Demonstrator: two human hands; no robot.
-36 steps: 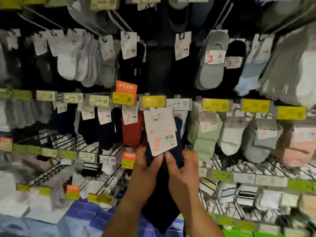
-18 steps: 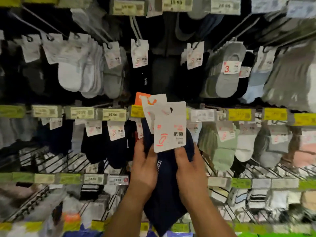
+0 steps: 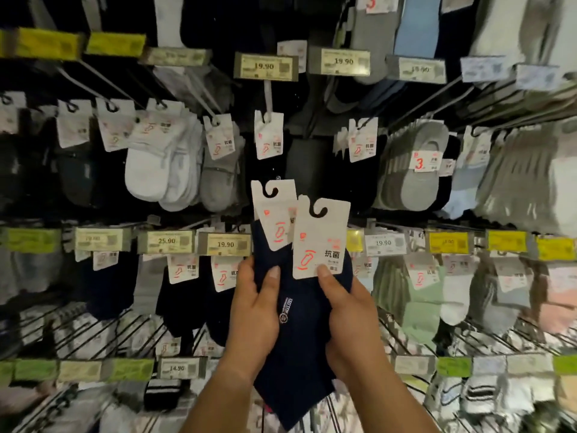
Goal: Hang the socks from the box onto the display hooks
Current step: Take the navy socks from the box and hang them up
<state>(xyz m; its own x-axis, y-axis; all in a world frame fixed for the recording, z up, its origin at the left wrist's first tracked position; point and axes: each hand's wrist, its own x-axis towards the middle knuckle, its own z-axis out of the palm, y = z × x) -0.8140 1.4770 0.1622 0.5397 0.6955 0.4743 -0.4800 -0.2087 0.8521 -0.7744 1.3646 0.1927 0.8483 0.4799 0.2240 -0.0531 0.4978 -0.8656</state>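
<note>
Landmark: the navy socks (image 3: 299, 345), held up in front of the display wall, roughly at the centre of the view.
Left hand (image 3: 254, 310): curled round the left edge of the navy socks, thumb pressed on the front of the fabric, the other fingers hidden behind.
Right hand (image 3: 349, 314): curled round the right edge of the navy socks, thumb tip on the lower edge of the front card (image 3: 321, 242).
Cards: the front card stands above the right thumb; the rear card (image 3: 274, 210) is fanned out to its left and higher, above the left thumb. Each has a hook slot at the top, free of any hook.
Socks between fingers: the fabric hangs down between both palms and below the wrists.
Above the socks: a hook (image 3: 268, 98) carries one white tag (image 3: 269, 134) under a 19.90 price label (image 3: 265, 67).
Left of the socks: white socks (image 3: 156, 170) and grey socks (image 3: 218, 179).
Right of the socks: pale green socks (image 3: 418, 310).
</note>
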